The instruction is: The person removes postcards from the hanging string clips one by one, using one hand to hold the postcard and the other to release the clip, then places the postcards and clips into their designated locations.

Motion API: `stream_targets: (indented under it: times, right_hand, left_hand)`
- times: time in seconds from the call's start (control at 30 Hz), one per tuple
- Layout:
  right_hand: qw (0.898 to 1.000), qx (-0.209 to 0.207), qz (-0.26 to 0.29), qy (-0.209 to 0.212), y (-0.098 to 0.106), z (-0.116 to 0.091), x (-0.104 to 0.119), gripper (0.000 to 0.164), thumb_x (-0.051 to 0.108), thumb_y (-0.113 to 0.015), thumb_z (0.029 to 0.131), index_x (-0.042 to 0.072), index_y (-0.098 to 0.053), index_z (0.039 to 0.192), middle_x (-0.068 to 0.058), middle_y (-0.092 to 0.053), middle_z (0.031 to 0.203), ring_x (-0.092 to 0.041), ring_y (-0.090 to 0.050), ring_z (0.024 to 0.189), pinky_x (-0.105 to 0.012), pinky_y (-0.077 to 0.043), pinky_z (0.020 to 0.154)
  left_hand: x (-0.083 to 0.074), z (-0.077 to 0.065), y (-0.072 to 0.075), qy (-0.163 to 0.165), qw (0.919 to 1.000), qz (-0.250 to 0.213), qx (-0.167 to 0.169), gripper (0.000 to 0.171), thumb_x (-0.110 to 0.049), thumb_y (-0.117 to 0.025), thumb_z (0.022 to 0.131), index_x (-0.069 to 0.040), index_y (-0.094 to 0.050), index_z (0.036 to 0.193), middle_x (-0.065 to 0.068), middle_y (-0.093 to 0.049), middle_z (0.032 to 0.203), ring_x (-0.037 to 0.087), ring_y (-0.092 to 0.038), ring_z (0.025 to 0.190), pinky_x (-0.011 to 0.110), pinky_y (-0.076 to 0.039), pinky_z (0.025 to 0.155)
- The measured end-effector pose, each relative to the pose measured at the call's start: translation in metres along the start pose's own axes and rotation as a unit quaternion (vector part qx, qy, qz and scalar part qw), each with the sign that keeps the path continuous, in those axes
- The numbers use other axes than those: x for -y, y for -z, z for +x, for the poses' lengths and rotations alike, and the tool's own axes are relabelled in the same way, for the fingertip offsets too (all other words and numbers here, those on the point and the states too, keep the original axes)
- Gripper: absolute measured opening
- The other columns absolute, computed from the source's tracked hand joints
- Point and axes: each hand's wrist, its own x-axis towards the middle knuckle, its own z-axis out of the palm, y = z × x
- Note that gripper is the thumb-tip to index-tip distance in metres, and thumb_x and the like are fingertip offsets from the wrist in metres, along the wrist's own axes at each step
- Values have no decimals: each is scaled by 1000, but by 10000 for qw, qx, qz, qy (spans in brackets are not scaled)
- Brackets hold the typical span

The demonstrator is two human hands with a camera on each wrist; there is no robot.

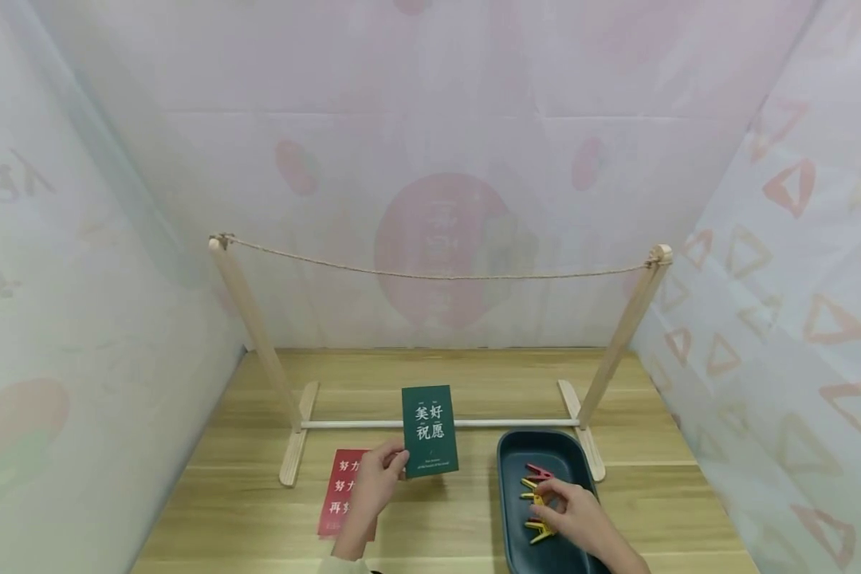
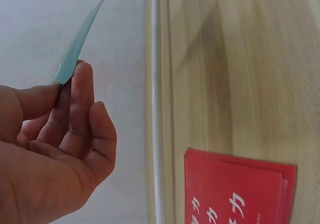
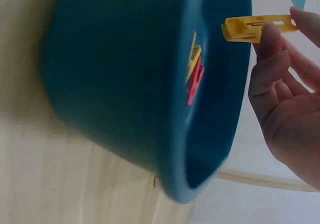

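Note:
A dark green card (image 1: 430, 430) with white characters stands nearly upright in my left hand (image 1: 377, 484), pinched at its lower left edge between thumb and fingers. In the left wrist view the green card (image 2: 80, 44) shows almost edge-on. Over the dark blue tray (image 1: 505, 510), my right hand (image 1: 581, 514) pinches a yellow clothespin (image 3: 257, 28) by one end. Red and yellow clothespins (image 1: 540, 472) lie in the tray below that hand. Beneath the left forearm is a small stack of red cards (image 1: 337, 498), partly hidden.
A wooden frame with two leaning posts (image 1: 258, 335) and a white crossbar (image 1: 509, 423) stands at the back. Twine (image 1: 438, 277) sags between the post tops. Printed cloth walls (image 1: 430, 143) enclose the wood-grain table (image 1: 222, 510) on three sides.

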Motion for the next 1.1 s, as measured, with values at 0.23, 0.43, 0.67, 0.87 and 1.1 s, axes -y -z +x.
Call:
stream_targets:
  times: [0.23, 0.43, 0.67, 0.87, 1.1]
  right_hand:
    - [9981, 589, 156, -24, -4, -6, -8, 32, 30, -72, 89, 3, -67, 105, 0, -68, 87, -1, -53, 61, -21, -44, 52]
    - [9943, 1064, 65, -78, -7, -9, -14, 25, 26, -72, 89, 6, -67, 104, 3, -65, 89, -1, -52, 64, -21, -42, 55]
    - [9867, 1626, -55, -8, -10, -12, -19, 21, 20, -74, 87, 6, -66, 100, 2, -66, 88, -1, -53, 72, -22, -43, 62]
    - [9876, 1504, -438, -42, -18, -10, -22, 22, 21, -77, 84, 7, -66, 98, 3, -63, 86, -1, -50, 71, -24, -42, 62]
    - [9862, 1439, -820, -81, -23, -5, -24, 23, 24, -78, 83, 9, -67, 97, 6, -62, 83, -3, -48, 69, -26, -41, 61]
  left_hand:
    - [13, -1, 10, 136, 9996, 160, -185, 26, -16, -61, 98, -4, -68, 120, 11, -73, 105, 16, -65, 79, 34, -59, 74]
    - [19, -1, 17, 435, 9984, 244, -251, 27, -20, -62, 97, -6, -67, 120, 11, -73, 106, 17, -64, 81, 32, -56, 72]
    - [28, -4, 21, 702, 9952, 564, -374, 31, -22, -62, 97, -6, -66, 123, 14, -72, 113, 17, -69, 91, 37, -59, 83]
    - [37, -6, 25, 743, 9945, 595, -426, 27, -21, -61, 98, -7, -67, 121, 13, -72, 114, 18, -69, 95, 36, -58, 83]
    - [49, -5, 31, 714, 9965, 262, -344, 25, -15, -60, 98, -2, -67, 118, 14, -73, 105, 15, -66, 80, 30, -59, 68]
